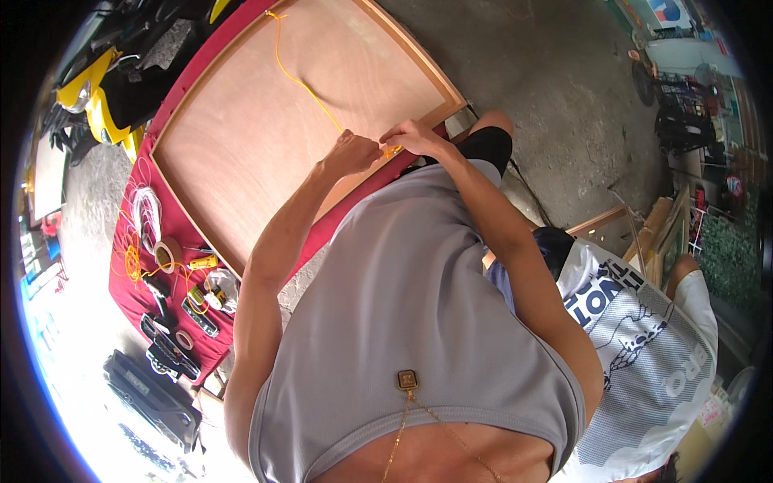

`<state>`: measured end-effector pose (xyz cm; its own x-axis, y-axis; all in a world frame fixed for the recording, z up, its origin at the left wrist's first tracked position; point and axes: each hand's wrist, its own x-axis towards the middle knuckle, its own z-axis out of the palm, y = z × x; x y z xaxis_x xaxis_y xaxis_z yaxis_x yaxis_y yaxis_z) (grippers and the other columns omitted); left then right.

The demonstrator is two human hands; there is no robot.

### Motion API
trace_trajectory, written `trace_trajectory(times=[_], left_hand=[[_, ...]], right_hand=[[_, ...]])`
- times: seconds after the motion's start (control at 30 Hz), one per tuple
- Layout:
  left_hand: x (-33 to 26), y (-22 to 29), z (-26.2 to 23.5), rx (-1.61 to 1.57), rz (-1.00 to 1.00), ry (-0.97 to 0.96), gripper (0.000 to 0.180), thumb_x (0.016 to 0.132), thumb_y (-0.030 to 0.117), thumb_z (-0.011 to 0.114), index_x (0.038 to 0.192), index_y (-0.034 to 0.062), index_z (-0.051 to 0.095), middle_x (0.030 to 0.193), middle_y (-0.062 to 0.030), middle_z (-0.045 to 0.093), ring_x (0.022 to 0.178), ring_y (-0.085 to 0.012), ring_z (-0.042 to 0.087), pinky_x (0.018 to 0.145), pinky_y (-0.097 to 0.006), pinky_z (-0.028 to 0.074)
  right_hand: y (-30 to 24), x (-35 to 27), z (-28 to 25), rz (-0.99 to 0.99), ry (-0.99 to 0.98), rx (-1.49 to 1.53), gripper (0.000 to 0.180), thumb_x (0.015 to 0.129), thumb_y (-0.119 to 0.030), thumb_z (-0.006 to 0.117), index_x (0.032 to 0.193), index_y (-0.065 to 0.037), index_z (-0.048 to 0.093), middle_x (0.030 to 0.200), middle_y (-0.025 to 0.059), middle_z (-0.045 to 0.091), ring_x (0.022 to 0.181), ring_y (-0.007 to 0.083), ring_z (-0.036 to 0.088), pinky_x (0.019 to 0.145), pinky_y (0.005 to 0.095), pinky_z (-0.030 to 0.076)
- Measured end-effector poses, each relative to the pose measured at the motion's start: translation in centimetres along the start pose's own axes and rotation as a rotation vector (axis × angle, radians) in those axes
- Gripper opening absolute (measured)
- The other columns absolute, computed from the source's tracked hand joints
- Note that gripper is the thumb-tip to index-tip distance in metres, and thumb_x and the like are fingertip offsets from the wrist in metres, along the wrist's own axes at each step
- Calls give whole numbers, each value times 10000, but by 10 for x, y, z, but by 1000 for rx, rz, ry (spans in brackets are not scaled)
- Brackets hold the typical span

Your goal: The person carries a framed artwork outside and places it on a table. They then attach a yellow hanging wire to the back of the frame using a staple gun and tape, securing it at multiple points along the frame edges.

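Note:
A shallow wooden frame with a plywood panel [241, 137] lies on a red-covered table. A thin yellow cord [302, 84] crosses the panel from the far rim, where it looks fastened, down to my left hand [354, 153]. That hand is closed in a fist around the cord, by the near rim. Just beside it, my right hand [415, 138] has its fingers bent and pinched together at the same rim. More yellow cord [392, 151] shows beneath the right fingers; the exact grip is partly hidden.
On the red cloth [133, 282] at left lie a white cable coil [146, 213], a tape roll [167, 253], yellow cord loops and several tools. A black case [153, 394] sits lower left. Another person in a printed white shirt [644, 346] is close at my right. A yellow motorbike [101, 101] stands far left.

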<state>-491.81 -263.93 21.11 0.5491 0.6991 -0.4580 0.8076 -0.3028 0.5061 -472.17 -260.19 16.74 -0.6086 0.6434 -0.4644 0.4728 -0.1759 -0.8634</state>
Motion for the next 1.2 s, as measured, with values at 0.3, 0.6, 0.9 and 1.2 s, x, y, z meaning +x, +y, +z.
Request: trace_trajectory(times=[0.3,0.6,0.9,1.2], left_hand=[[13,-10,20,-123,65,250,112,769,209,617,728,137,692,707,-34,683,667,-203,641,844,-385,418],[14,1,25,-129,68,517,66,754,169,636,742,130,687,756,-29,683,744,-184,636,912,-422,360],[10,29,31,150,175,1056,278,709,352,695,798,101,614,872,-89,569,910,-293,528,793,-443,376],[20,24,50,126,-27,668,205,824,294,591,733,112,614,710,-52,612,670,-206,604,684,-397,423]], right_hand=[[-5,-5,-12,-114,65,11,317,761,-13,656,1077,-34,650,832,61,673,765,113,619,701,254,491],[-13,-12,-10,-106,86,-72,197,780,-71,671,975,-48,687,774,49,675,735,112,620,667,263,492],[16,-3,-5,-75,86,117,155,812,-123,676,914,-8,658,744,15,638,723,90,597,656,256,484],[19,1,-13,19,104,145,170,822,-89,645,965,2,653,840,55,678,773,102,617,705,246,487]])
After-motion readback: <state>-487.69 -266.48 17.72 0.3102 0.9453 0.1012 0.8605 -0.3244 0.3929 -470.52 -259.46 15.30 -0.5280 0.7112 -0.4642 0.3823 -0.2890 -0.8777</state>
